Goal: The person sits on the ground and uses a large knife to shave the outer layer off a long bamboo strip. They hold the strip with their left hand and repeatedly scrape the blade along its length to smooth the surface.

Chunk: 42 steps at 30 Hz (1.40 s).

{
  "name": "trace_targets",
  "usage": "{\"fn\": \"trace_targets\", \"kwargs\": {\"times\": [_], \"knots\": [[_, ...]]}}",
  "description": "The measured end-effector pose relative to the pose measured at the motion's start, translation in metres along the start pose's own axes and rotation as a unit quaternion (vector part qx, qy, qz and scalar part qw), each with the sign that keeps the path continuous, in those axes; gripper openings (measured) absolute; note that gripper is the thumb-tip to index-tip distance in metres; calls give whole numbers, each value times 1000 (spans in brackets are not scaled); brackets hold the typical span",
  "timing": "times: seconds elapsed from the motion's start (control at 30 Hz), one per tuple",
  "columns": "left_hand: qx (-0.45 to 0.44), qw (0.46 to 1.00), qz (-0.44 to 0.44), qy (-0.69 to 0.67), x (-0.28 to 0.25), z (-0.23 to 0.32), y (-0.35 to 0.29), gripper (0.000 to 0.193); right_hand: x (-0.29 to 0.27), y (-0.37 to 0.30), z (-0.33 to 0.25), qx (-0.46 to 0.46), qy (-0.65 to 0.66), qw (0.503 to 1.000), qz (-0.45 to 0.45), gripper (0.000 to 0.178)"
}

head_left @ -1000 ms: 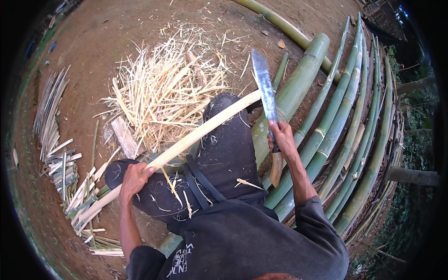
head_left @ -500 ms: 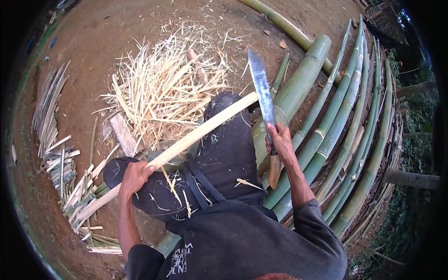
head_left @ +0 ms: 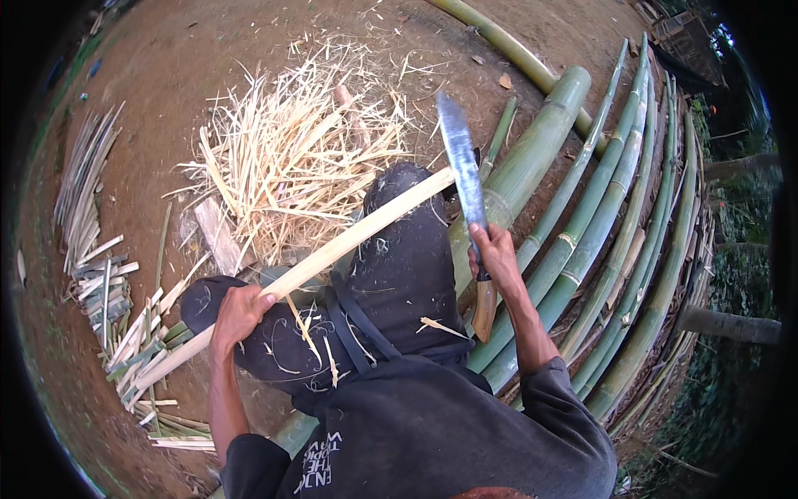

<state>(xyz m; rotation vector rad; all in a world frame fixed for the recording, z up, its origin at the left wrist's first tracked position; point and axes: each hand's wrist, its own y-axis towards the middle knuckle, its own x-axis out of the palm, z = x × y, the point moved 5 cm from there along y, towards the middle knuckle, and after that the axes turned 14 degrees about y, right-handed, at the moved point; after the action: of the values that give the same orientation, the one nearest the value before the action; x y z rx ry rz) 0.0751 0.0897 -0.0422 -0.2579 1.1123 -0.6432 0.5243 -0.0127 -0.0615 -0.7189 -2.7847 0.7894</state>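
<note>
My left hand (head_left: 238, 316) is closed round a long pale bamboo strip (head_left: 357, 234), which slants across my lap from lower left to upper right. The strip's far end rests over my right knee. In my right hand (head_left: 496, 254) is a machete, gripped low on its broad grey blade (head_left: 462, 162) near the wooden handle (head_left: 485, 312). The blade points up and away, and its edge lies at or just beside the strip's far end; whether they touch I cannot tell. Thin shavings (head_left: 306, 333) cling to my dark trousers.
A heap of pale shavings (head_left: 283, 158) lies beyond my knees, with a wood block (head_left: 221, 234) at its near edge. Split strips (head_left: 104, 291) are stacked at the left. Thick green bamboo poles (head_left: 532, 150) and several thinner ones (head_left: 619, 183) fill the right side.
The machete's blade has tilted and shifted slightly left, its tip a little lower, at the strip's far end. My left hand and the strip have hardly moved.
</note>
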Motion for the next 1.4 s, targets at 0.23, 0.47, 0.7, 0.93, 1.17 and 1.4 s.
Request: {"fn": "trace_targets", "kwargs": {"times": [0.23,0.47,0.7,0.93,1.17,1.4], "knots": [[6,1000,3,28,1,-6,0,50,43,-31,9,49,-59,992,-104,32],[-14,1000,-17,-4,-4,4,-2,47,19,-17,4,12,-31,999,-29,29],[-17,1000,-17,-15,-2,0,-3,46,52,-38,10,53,-66,993,-77,32],[-16,999,-33,-22,-7,10,5,42,62,-49,13,71,-97,985,-120,31],[-16,996,-15,-92,0,1,0,44,52,-34,-7,54,-59,989,-122,34],[-4,998,-20,-64,0,11,5,49,3,-2,-25,-9,-51,998,-33,32]]}}
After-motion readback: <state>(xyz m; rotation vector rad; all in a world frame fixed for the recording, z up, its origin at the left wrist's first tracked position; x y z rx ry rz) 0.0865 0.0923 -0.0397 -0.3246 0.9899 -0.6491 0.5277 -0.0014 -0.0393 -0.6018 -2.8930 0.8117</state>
